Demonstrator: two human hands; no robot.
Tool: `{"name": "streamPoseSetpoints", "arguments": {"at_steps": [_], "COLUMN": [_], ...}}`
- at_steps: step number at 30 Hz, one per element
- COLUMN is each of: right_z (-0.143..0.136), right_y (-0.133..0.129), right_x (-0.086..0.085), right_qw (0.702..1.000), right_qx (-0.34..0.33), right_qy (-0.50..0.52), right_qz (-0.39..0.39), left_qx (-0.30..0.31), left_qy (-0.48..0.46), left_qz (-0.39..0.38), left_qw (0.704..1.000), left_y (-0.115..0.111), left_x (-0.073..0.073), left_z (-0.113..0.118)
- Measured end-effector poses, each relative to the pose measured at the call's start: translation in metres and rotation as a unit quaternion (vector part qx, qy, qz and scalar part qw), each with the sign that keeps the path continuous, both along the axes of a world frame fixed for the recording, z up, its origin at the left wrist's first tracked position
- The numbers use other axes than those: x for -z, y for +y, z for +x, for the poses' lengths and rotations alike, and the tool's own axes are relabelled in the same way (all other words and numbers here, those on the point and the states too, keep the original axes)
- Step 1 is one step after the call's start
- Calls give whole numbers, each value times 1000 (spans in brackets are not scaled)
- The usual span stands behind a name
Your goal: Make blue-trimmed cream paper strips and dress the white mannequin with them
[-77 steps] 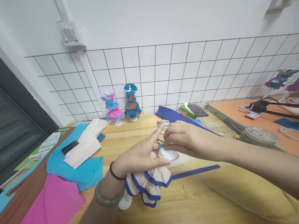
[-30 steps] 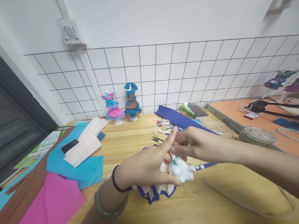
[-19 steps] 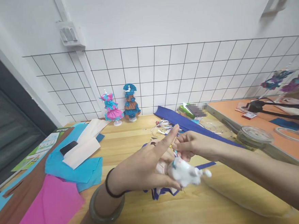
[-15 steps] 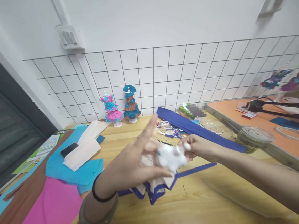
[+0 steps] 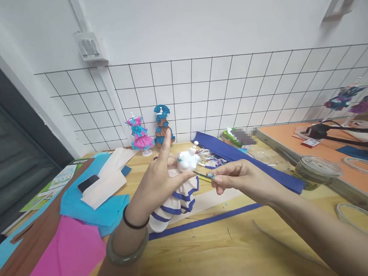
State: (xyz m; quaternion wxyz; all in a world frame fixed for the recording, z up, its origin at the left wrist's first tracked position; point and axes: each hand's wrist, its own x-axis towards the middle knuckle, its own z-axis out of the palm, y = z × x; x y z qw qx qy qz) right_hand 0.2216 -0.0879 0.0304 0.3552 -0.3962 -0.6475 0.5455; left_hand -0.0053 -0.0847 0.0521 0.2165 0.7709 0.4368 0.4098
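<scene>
In the head view my left hand (image 5: 159, 175) holds a small white dress form (image 5: 188, 159) tilted to the right, its thumb along the near side and its index finger pointing up. The form wears a cream ruffled skirt (image 5: 178, 199) edged in dark blue, and its white base (image 5: 158, 224) shows under my wrist. Just right of the form, my right hand (image 5: 237, 177) pinches a tiny blue bit (image 5: 210, 176) between thumb and fingertips. The bit is too small to name exactly. The fingers behind the form are hidden.
A dark blue strip (image 5: 208, 218) lies on the wooden table in front. Two dressed forms, one pink and blue (image 5: 141, 134), stand by the wall. Coloured crepe sheets (image 5: 63, 255) and a phone (image 5: 88, 183) lie left. Right are a tape roll (image 5: 318, 168) and an orange table (image 5: 281, 137).
The dress form has swung to a more upright tilt and moved left and up. My right hand has come off its top knob and now pinches a tiny blue bit beside it.
</scene>
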Motion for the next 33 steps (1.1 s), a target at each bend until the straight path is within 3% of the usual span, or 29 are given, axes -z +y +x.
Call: {"name": "streamPoseSetpoints", "arguments": {"at_steps": [5, 9, 12, 15, 18, 21, 24, 26, 29, 33], "right_z": [-7, -15, -20, -24, -29, -36, -43, -46, -47, -48], "right_y": [-1, -4, -3, 0, 3, 6, 10, 12, 15, 17], "right_x": [0, -1, -4, -10, -16, -19, -17, -15, -13, -14], "right_qw": [999, 996, 994, 992, 985, 939, 837, 791, 769, 779], "right_qx": [19, 73, 82, 72, 90, 167, 221, 220, 214, 219], "right_qy": [-42, -43, -26, 1, 29, -15, -115, -171, -222, -188], "right_qz": [25, 24, 66, 103, 145, 301, 488, 544, 561, 557], "left_qx": [-16, 35, 88, 118, 110, 58, 7, -20, -49, -34], "left_qy": [-63, -189, -252, -277, -274, -257, -227, -194, -153, -157], "left_qz": [-9, -81, -141, -174, -169, -127, -80, -51, -16, -7], "left_qw": [998, 978, 953, 938, 941, 956, 971, 979, 987, 987], "left_y": [4, 9, 12, 14, 13, 11, 9, 7, 3, 0], "left_x": [2, 3, 3, 4, 4, 4, 4, 6, 7, 6], "left_z": [-1, -5, -8, -9, -8, -3, 3, 7, 11, 15]}}
